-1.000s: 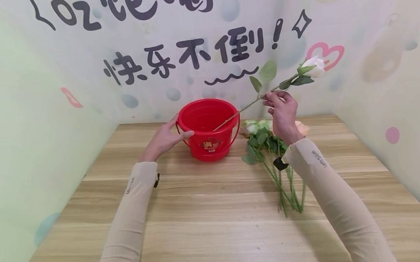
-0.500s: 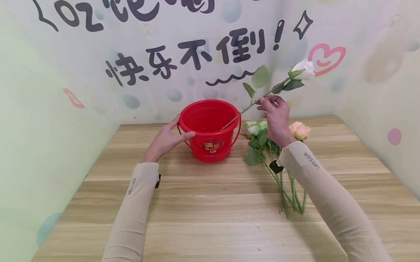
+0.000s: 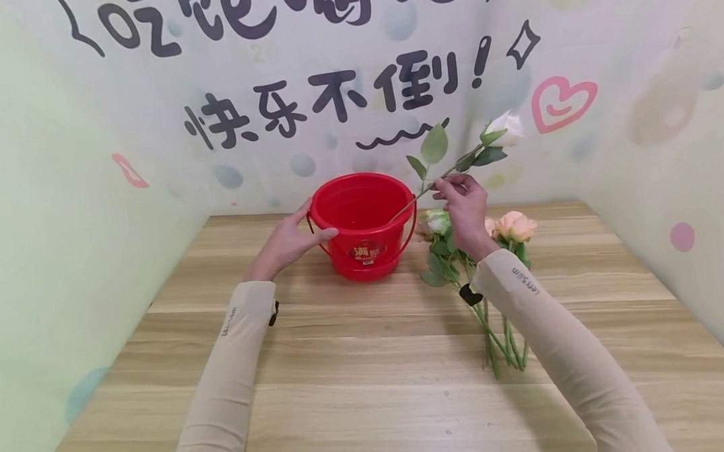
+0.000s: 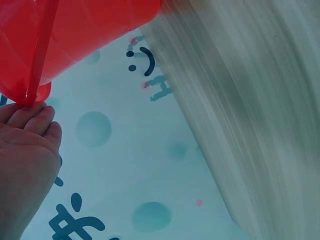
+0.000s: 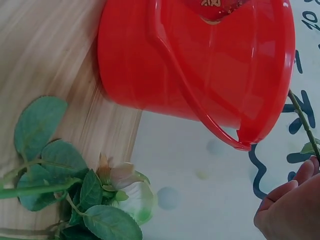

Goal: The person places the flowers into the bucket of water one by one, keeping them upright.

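Observation:
A red plastic bucket [image 3: 366,249] stands upright at the back middle of the wooden table. My left hand [image 3: 287,246] grips its left side by the rim, thumb at the front; in the left wrist view, the fingers [image 4: 37,117] meet the rim beside the handle joint. My right hand [image 3: 466,208] pinches the stem of a white rose [image 3: 505,129] between thumb and fingers. The rose slants up to the right, and its lower stem passes over the bucket's right rim to the inside. In the right wrist view, the stem [image 5: 302,120] shows beside the rim.
Several more flowers lie on the table [image 3: 356,374] right of the bucket, partly under my right forearm: peach roses [image 3: 516,227] and a pale green-white rose [image 3: 437,221], with long green stems [image 3: 494,338] toward me. A printed wall cloth [image 3: 262,169] rises behind the table.
My right hand has moved left and slightly down with the white rose, bringing more of its stem into the bucket. The left hand stays on the bucket. More peach blooms show.

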Demonstrator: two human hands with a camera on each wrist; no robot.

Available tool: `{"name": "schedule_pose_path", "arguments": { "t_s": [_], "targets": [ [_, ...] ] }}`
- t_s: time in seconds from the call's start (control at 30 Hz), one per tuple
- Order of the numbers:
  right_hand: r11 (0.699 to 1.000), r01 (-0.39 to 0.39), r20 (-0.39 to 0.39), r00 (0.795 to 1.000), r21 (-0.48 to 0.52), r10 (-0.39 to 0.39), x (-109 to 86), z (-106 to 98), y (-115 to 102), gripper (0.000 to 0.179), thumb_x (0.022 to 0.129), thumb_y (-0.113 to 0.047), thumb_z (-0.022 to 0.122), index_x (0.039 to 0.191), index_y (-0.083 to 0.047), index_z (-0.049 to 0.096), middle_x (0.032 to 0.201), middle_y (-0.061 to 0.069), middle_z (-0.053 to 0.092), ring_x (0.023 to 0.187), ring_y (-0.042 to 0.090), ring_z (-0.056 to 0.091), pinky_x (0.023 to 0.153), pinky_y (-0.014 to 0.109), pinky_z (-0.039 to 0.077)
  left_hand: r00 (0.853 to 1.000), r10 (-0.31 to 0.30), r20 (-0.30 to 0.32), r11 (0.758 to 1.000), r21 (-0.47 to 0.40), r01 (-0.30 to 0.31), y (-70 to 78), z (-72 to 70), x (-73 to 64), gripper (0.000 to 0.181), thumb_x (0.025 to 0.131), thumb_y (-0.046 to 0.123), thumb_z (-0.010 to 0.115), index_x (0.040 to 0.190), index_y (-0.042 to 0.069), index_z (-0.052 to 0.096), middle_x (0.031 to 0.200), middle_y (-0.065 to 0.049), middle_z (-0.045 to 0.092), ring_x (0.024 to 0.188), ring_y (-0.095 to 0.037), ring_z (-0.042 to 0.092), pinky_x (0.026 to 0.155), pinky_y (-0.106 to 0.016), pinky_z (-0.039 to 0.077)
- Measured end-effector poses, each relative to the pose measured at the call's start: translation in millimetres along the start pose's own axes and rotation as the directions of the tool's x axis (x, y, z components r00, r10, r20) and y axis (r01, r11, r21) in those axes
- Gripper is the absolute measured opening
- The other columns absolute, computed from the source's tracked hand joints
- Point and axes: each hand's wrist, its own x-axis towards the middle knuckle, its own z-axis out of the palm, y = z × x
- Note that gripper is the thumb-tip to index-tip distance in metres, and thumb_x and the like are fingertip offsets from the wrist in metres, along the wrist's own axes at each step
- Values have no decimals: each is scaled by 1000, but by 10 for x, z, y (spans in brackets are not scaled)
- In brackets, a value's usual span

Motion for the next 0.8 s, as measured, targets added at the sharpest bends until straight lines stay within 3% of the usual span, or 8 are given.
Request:
{"name": "schedule_pose_path", "arguments": {
  "t_s": [0.27,0.8],
  "targets": [
    [997,4,29,1000,-77,-1,-41,47,69,13,101,-7,65,93,-11,57,79,-9,71,74,8,66,65,23,42,1000,10,-9,1000,1,-10,0,8,-13,109,80,68,78,166,25,27,162,-6,39,147,-32,34,105,-61,46],
    [994,-1,35,999,-114,5,-67,152,181,11,99,-3,66,92,-7,59,80,-3,67,77,13,66,65,21,45,1000,21,-16,1000,1,-21,-10,14,-17,108,80,68,78,166,27,27,162,-5,39,147,-33,34,105,-60,47]
  ]
}}
